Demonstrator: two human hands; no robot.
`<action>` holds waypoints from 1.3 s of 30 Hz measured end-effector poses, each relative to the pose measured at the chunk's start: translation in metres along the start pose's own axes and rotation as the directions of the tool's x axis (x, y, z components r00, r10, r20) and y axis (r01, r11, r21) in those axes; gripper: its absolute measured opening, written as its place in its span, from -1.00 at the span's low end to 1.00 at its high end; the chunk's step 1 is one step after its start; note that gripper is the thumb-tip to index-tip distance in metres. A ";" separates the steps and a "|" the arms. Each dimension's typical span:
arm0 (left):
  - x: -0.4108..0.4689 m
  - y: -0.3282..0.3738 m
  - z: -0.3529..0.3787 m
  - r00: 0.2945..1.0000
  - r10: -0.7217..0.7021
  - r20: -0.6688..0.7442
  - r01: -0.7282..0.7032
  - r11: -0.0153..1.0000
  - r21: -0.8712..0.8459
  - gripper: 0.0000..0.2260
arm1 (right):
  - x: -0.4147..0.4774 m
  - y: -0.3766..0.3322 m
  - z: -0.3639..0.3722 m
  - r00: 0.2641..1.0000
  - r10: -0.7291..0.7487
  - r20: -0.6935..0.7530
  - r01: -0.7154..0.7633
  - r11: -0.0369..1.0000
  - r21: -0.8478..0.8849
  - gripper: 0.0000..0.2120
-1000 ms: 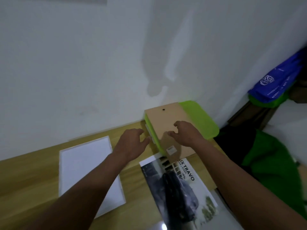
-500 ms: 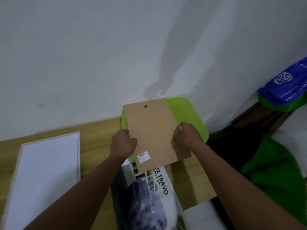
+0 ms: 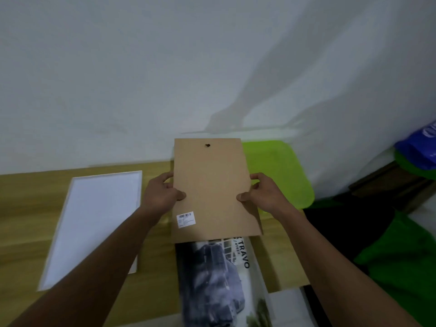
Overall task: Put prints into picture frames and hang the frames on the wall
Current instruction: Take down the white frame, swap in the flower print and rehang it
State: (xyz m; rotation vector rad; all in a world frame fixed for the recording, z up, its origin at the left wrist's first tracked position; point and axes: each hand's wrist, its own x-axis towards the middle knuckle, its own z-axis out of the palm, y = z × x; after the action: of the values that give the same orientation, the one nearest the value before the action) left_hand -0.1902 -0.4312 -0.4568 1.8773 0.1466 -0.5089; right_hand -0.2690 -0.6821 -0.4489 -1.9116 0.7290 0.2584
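Note:
I hold a brown backing board (image 3: pixel 212 182) upright-tilted above the wooden table (image 3: pixel 28 213), its hanging hole near the top edge and a white barcode sticker at its lower left. My left hand (image 3: pixel 160 197) grips its left edge and my right hand (image 3: pixel 264 197) grips its right edge. Below the board a print (image 3: pixel 219 284) showing a dark car lies flat on the table. A white-rimmed picture frame (image 3: pixel 94 223) lies face down to the left.
A green plastic lid or tray (image 3: pixel 280 175) sits behind the board against the white wall (image 3: pixel 165 67). To the right are green fabric (image 3: pixel 401 263), a dark gap and a blue bag (image 3: pixel 422 142). A white sheet (image 3: pixel 290 308) lies at the table's near right.
Both hands have lifted the backing board off the green tray and brought it toward me, squared up over the print. The view has shifted so the white frame sits further right.

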 end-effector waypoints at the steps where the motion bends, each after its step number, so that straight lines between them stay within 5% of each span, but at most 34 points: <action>1: -0.004 -0.003 -0.015 1.000 0.000 -0.006 0.000 1.000 -0.009 -0.39 | -0.005 -0.007 0.011 1.000 -0.013 0.001 0.013 1.000 0.002 -0.45; 10: -0.017 -0.059 -0.155 0.993 -0.040 -0.108 0.041 0.999 0.010 -0.35 | -0.038 -0.059 0.147 0.981 -0.142 0.130 0.137 0.990 0.042 -0.35; 22: 0.016 -0.144 -0.255 0.970 0.077 -0.229 -0.016 0.966 0.258 -0.35 | -0.018 -0.054 0.309 0.994 -0.061 0.088 0.046 0.986 0.157 -0.20; 32: 0.030 -0.184 -0.268 0.979 0.011 -0.205 0.047 0.960 0.275 -0.32 | -0.004 -0.042 0.341 0.996 -0.077 0.034 0.076 0.996 0.040 -0.27; 39: 0.041 -0.184 -0.276 0.978 0.041 -0.203 0.019 0.958 0.286 -0.32 | -0.009 -0.046 0.343 0.998 -0.045 0.036 0.041 0.993 0.115 -0.19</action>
State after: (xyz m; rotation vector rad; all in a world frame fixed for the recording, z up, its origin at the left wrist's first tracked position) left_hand -0.1405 -0.1161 -0.5567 2.2142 0.2092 -0.3385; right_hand -0.2007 -0.3626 -0.5636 -1.8068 0.6620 0.2217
